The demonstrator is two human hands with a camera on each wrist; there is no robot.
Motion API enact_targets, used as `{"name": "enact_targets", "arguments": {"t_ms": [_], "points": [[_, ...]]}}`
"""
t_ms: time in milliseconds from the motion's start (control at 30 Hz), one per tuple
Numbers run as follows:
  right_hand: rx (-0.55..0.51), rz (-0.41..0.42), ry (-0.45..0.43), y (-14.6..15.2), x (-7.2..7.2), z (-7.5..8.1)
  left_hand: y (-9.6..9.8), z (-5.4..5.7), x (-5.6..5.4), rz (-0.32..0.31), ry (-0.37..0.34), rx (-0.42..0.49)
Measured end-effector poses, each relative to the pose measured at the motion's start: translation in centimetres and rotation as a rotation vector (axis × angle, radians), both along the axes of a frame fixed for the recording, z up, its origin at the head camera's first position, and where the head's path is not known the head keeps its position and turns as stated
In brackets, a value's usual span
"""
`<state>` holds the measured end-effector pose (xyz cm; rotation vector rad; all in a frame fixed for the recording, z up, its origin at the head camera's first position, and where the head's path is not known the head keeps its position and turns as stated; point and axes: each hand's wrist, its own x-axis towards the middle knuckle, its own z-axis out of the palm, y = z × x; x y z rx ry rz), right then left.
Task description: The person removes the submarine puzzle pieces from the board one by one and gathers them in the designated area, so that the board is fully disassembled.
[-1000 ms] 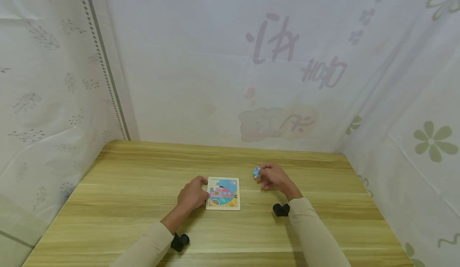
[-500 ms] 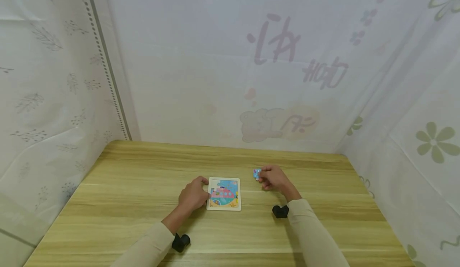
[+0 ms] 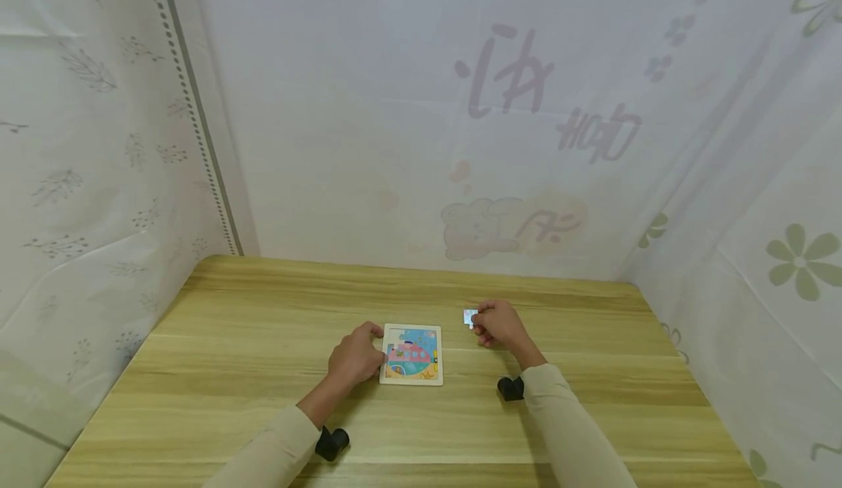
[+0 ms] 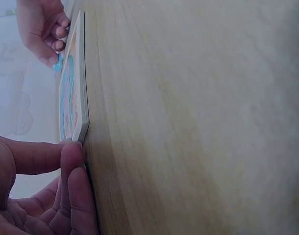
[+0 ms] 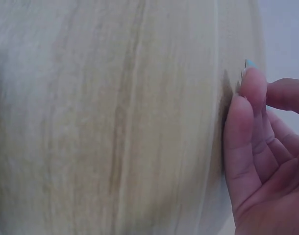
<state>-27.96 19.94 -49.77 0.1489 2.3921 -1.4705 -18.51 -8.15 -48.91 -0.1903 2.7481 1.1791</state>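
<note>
A square jigsaw puzzle (image 3: 411,356) with a pale frame lies flat on the table, picturing a pink and teal submarine. Its upper left corner shows a pale bare patch. My left hand (image 3: 356,356) grips the frame's left edge; in the left wrist view the fingertips (image 4: 72,152) meet right at the frame's corner. To the right of the puzzle, my right hand (image 3: 501,323) pinches a small blue puzzle piece (image 3: 470,317) between thumb and fingers, close over the table. From the right wrist, only a blue sliver of that piece (image 5: 250,63) shows past the fingertip.
The wood-grain table (image 3: 276,305) stretches out around both hands. A white printed cloth (image 3: 342,145) hangs behind it, and more patterned cloth hangs at the left and right. Black wrist mounts (image 3: 332,444) sit under both forearms.
The blue piece has been turned in my right fingers, and its face now catches the light. My left hand keeps its hold on the frame; the whole view has shifted slightly.
</note>
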Motion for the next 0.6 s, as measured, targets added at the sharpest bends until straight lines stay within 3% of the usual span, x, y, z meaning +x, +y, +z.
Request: {"name": "enact_targets", "arguments": {"t_ms": [600], "points": [[0.015, 0.001, 0.050, -0.03, 0.07, -0.18, -0.08, 0.00, 0.09, 0.010, -0.006, -0.003]]}}
